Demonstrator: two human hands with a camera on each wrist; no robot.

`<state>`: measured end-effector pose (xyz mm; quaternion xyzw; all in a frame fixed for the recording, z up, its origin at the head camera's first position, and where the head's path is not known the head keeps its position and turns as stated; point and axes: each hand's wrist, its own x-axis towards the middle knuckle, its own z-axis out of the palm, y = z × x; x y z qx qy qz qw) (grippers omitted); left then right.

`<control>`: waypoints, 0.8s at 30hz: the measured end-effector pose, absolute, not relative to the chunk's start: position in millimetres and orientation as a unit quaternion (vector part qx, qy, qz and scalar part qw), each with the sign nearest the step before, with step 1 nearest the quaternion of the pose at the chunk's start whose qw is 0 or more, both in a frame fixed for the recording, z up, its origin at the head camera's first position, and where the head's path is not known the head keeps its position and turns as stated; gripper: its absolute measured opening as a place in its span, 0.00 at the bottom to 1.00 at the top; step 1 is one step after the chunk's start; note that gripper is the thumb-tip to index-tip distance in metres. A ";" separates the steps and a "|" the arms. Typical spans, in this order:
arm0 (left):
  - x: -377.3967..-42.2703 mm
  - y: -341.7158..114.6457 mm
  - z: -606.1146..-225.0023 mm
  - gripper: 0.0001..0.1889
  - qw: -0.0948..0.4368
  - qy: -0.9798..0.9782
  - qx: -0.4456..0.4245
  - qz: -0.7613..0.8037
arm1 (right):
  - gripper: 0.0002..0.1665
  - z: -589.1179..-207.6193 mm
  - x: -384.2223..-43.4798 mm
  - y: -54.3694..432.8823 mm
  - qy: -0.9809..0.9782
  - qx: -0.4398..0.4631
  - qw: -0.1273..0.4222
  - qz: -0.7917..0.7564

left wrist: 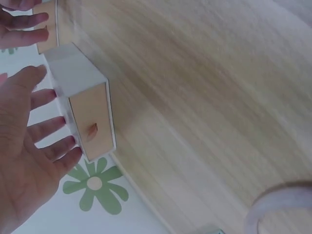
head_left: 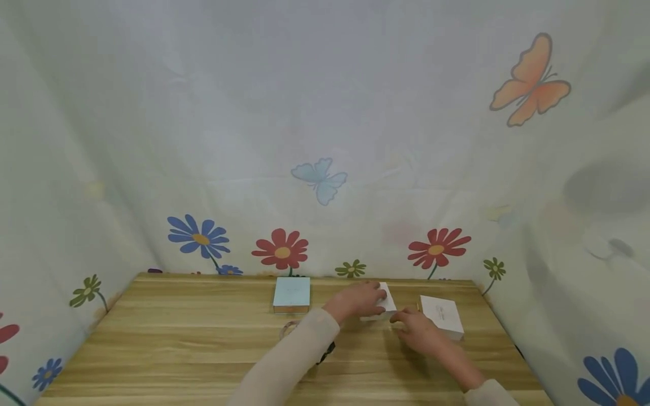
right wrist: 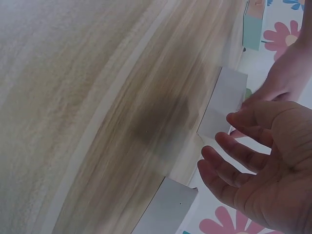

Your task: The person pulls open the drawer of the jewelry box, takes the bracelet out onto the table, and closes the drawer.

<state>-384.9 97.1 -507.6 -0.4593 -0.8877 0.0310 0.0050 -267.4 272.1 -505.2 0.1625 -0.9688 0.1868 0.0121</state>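
Note:
A small white box (head_left: 388,298) stands near the table's back edge, with an orange-tan end and a little tab visible in the left wrist view. The fingers of my left hand (head_left: 359,300) rest on its top, spread and mostly straight. Just to its right is my right hand (head_left: 418,331), fingers loosely bent and holding nothing. In the right wrist view that hand (right wrist: 265,165) hovers beside the white box (right wrist: 223,105); whether it touches is unclear. A second white box (head_left: 442,314), with faint print on its lid, lies right behind the right hand.
A light blue box (head_left: 291,291) sits left of centre at the back. A pinkish curved band (head_left: 287,328) and a black strap-like piece (head_left: 327,353) show partly from behind the left sleeve. Flower-printed cloth (head_left: 325,225) hangs around the wooden table (head_left: 178,338).

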 end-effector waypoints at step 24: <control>-384.6 76.8 -494.7 0.16 0.006 -0.918 -0.388 0.083 | 0.14 -505.1 -266.0 268.0 -0.969 0.168 0.032 0.176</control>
